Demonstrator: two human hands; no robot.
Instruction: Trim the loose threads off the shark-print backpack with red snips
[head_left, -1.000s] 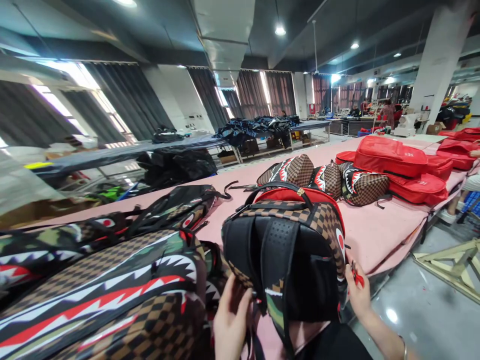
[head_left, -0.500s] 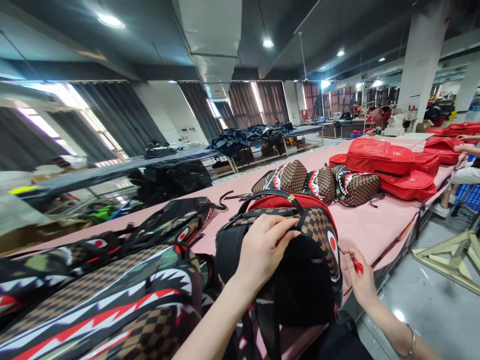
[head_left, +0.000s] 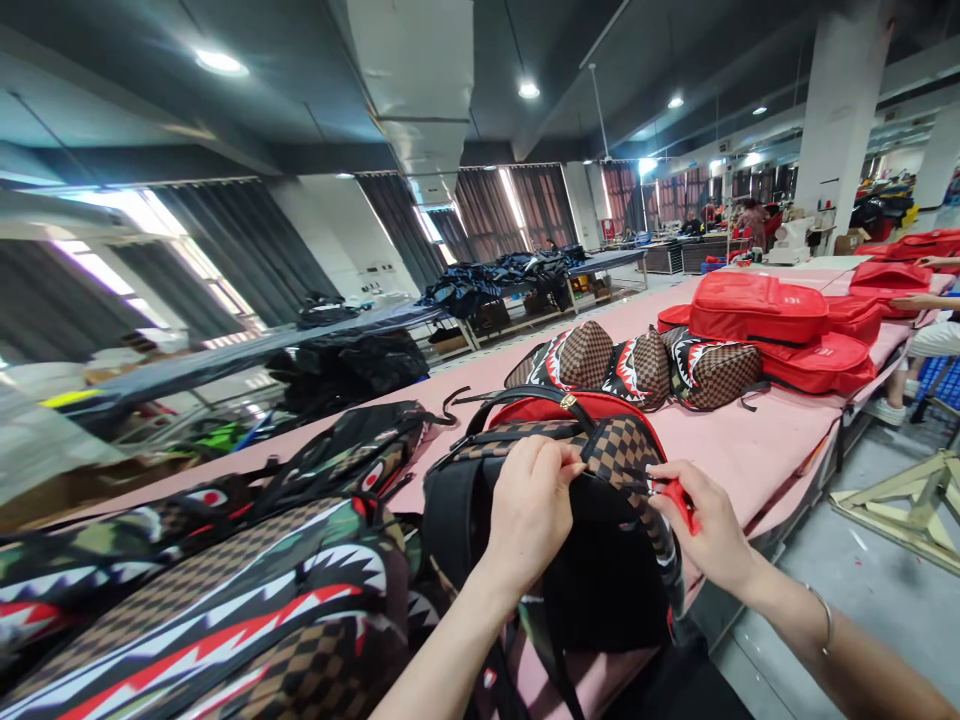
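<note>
A checkered backpack (head_left: 630, 450) with a black back panel, black straps and red lining stands in front of me on the pink-covered table. Over its top edge, my left hand (head_left: 534, 505) is closed in a pinch. What its fingertips grip is too small to make out. My right hand (head_left: 705, 520) is wrapped around small red-handled thread snips (head_left: 679, 500). Their dark blades point left, close to the checkered side of the bag and a short way from my left fingertips.
Shark-mouth backpacks (head_left: 300, 590) are heaped at the left. Several smaller checkered bags (head_left: 574, 355) and stacked red backpacks (head_left: 757, 310) lie farther along the pink table (head_left: 720, 450). Another person's hands (head_left: 911, 300) are at the far right. A cream metal frame (head_left: 907, 500) stands on the floor.
My right hand has risen and moved left with the snips, from beside the bag to near its top edge. My left hand has shifted slightly, its fingers now drawn into a tighter pinch.
</note>
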